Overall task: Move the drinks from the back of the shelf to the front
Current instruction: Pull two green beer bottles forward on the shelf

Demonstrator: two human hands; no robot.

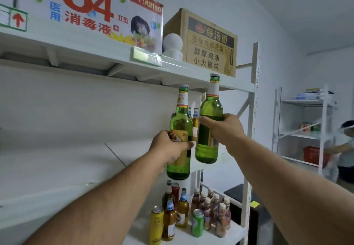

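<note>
1. Both forearms reach up from the bottom corners toward the white shelving unit (252,91), filling the foreground.
2. Up top sit a big white carton (86,9) printed "84", a brown cardboard box (208,43) and a small white round object (172,43) between them.
3. On the lowest shelf stand amber bottles, reddish sauce bottles (214,208), a yellow can (156,223) and a green can (197,222), crowded together below the hands.
4. Left hand (168,149): its grip is wrapped round the label of a green beer bottle (180,122), upright, lifted off the middle shelf.
5. Right hand (224,128): its grip is clenched round the waist of a second green bottle (210,110) (held slightly higher), just beside the first.
6. Behind them, two small amber bottles (195,120) stand at the middle shelf's back.
7. Far right, another person (344,149) stands by a second rack.
</note>
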